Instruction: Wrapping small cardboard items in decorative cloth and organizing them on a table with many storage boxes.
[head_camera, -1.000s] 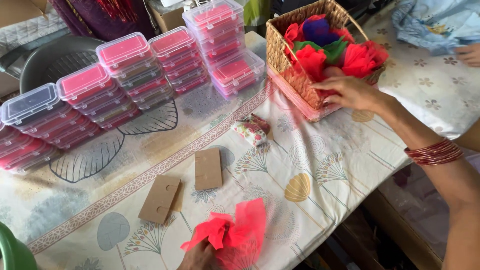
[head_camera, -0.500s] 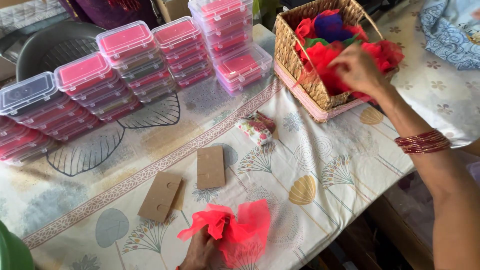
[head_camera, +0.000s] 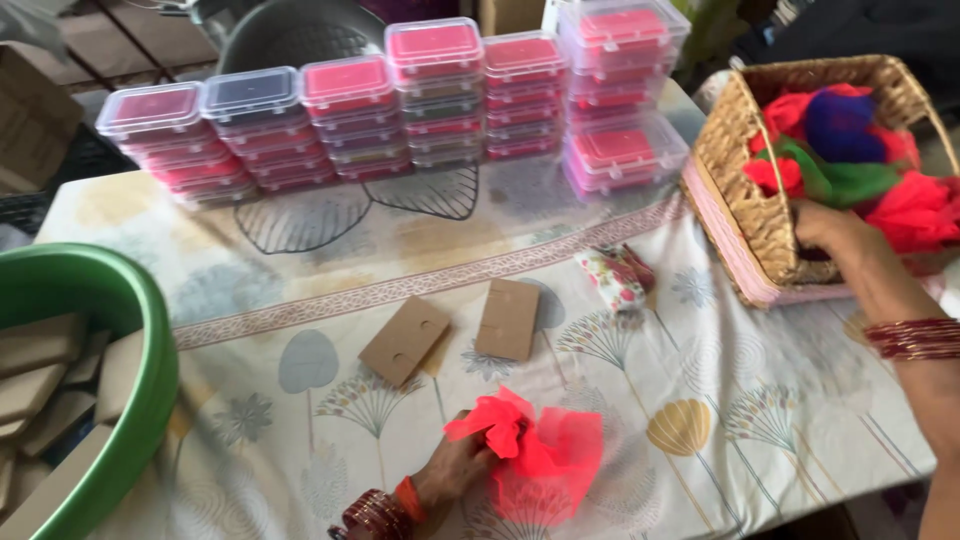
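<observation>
1. Head view, things in hand: the left hand (head_camera: 455, 468) lies low on the bench (head_camera: 330, 300), its fingers closed on a bunch of red net fabric (head_camera: 535, 450) that spreads out to its right over the leaf-patterned cloth. The right hand (head_camera: 835, 232) reaches into the wicker basket (head_camera: 740, 190) at the far right, its fingers dipped in among the red, green and blue fabric pieces (head_camera: 850, 140); whether they have closed on one I cannot tell, since the basket wall hides the fingertips.

2. Head view, doing it well: judging from this, a clean pick from the basket calls for pinching a single piece by an edge and lifting it straight up, so the others do not drag out with it. The left hand does well to keep its bunch pressed to the bench so it does not unfold.

3. Head view, pose: the right forearm stretches forward and inward, the wrist with red bangles (head_camera: 915, 338) bent down over the basket rim. The left wrist, also bangled, rests at the near edge, palm down.

4. Head view, surroundings: two brown cards (head_camera: 455, 330) lie just beyond the red net, a small floral pouch (head_camera: 612, 278) near the basket, stacks of clear boxes with pink lids (head_camera: 430, 95) along the back, and a green tub (head_camera: 110, 300) of cards at the left.
</observation>
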